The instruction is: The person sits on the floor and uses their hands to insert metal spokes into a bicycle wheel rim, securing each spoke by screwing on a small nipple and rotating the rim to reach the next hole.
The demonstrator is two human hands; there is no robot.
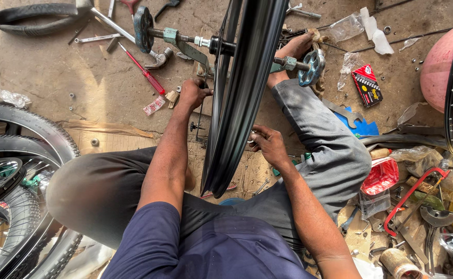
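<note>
Outdoors, dusty concrete floor; left grip pinching spokes, right grip pinching black rim.

One head-worn camera looks steeply down, close over the person's arms and lap, onto the dusty concrete workshop floor.

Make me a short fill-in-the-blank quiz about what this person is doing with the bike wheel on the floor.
1. Both hands work at a black ____ rim standing upright between the knees.
2. The left hand is on the rim's ____ side.
3. A screwdriver with a ____ handle lies on the floor.
4. The right hand is near the rim's ____ side.

Missing words: wheel; left; red; right
</note>
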